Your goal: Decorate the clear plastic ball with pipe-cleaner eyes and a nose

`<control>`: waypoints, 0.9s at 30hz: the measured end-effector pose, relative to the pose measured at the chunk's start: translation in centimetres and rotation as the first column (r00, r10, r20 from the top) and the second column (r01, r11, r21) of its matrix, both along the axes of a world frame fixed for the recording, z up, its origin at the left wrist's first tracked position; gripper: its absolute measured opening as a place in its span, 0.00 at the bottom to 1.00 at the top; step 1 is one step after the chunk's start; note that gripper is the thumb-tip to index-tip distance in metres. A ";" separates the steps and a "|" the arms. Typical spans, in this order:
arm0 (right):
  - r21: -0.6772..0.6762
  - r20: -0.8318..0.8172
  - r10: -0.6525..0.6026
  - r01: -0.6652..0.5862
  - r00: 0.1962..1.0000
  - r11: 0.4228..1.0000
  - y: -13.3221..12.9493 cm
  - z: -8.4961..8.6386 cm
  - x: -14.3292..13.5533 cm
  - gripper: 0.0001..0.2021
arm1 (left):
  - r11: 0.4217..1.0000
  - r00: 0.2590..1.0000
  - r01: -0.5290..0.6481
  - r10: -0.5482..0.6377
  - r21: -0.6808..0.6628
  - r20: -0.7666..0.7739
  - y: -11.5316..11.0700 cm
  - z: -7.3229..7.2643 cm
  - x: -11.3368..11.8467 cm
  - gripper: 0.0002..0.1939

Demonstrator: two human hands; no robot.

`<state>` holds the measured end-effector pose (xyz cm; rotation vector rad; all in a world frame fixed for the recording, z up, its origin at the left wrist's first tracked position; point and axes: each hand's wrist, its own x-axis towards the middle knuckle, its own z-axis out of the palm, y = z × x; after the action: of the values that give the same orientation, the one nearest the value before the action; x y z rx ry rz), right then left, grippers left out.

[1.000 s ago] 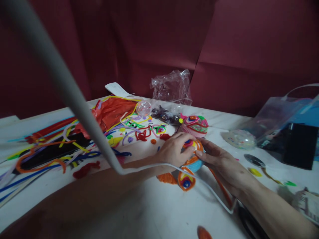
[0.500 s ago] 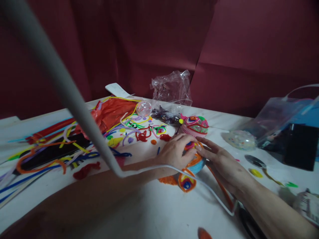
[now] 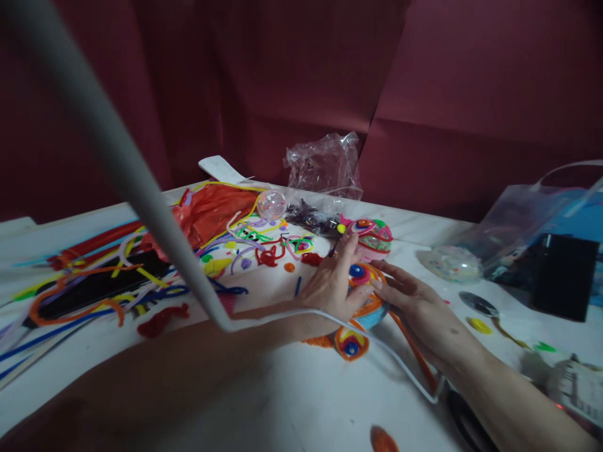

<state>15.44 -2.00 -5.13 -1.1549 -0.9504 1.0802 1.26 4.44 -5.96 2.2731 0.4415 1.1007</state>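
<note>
A round ball (image 3: 373, 312) wound with orange and light blue pipe cleaner sits between my hands, with a blue, pink and orange eye shape (image 3: 358, 272) on its upper part. My left hand (image 3: 330, 285) touches its left side, thumb on the orange part and fingers raised and stretched away. From the right, my right hand (image 3: 414, 307) grips the ball, its thumb and fingertips on the upper right. An orange, yellow and blue eye shape (image 3: 352, 347) lies at the ball's lower front. Just behind stands a pink decorated ball (image 3: 372, 237).
Pipe cleaners (image 3: 94, 276) and a red plastic bag (image 3: 211, 213) cover the left side. A clear bag (image 3: 325, 166) is at the back. To the right are a clear dome (image 3: 455, 263), tape (image 3: 478, 304) and a black phone (image 3: 565, 276). A white cable (image 3: 396, 355) crosses in front.
My left fingers have lifted and straightened from the top of the ball, and the blue-centred eye shape there now shows. My right hand has barely moved.
</note>
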 end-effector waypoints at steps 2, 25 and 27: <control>-0.002 0.009 0.001 -0.001 1.000 1.000 -0.1 0.0 0.0 0.32 | 1.000 0.999 0.001 -0.001 -0.003 -0.033 0.0 0.3 -0.2 0.39; 0.112 0.064 0.034 -0.041 0.997 0.993 -1.8 -0.8 -0.7 0.25 | 0.940 1.000 -0.002 0.004 -0.340 0.005 0.2 0.8 -0.4 0.33; 0.101 0.056 0.029 -0.035 0.998 0.994 -2.1 -1.0 -0.6 0.28 | 0.948 1.000 0.003 0.001 -0.319 0.012 0.1 0.7 -0.4 0.32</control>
<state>14.82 -4.06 -6.15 -1.0933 -1.0579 1.0185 0.87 4.57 -5.23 1.9809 0.5701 0.9638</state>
